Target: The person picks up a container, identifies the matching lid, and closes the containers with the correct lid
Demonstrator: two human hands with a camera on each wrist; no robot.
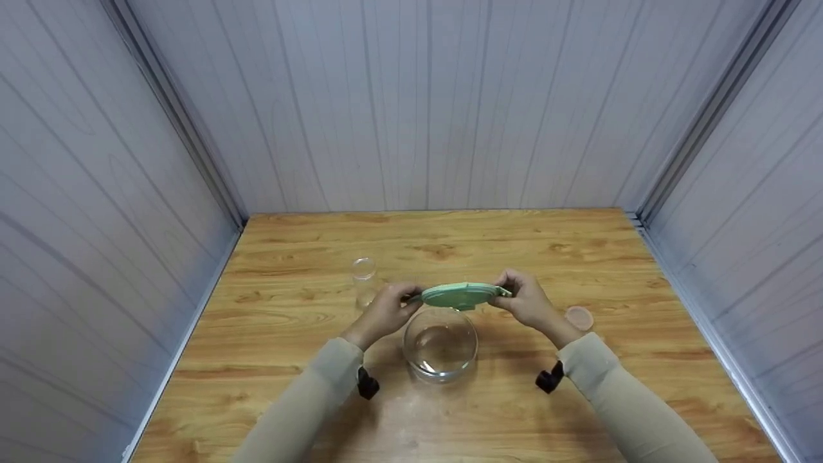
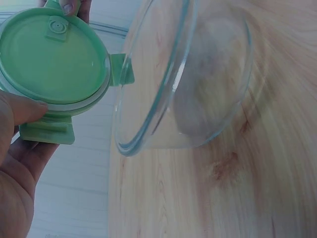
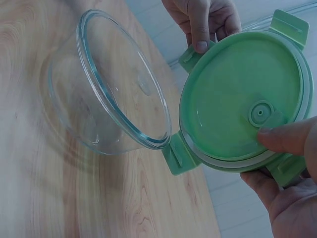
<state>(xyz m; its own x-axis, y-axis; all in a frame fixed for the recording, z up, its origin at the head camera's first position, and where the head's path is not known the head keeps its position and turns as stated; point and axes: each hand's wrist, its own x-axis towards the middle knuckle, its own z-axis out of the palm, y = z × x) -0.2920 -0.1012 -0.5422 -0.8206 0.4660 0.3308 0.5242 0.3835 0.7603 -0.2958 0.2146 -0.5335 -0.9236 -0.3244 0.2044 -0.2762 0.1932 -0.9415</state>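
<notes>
A round green lid with side flaps is held up in both hands, tilted, above the far rim of a round glass bowl. My left hand pinches the lid's left edge beside one flap, thumb on the face with the pale seal. On the opposite edge, my right hand grips the lid, its thumb near a small round valve, as the right wrist view shows. The bowl stands upright on the wooden table, and I see nothing in it. In the left wrist view, the lid hangs apart from the bowl's body.
A clear glass jar stands behind my left hand. A small pale round disc lies on the wooden table beside my right wrist. Pale panelled walls close in the back and both sides.
</notes>
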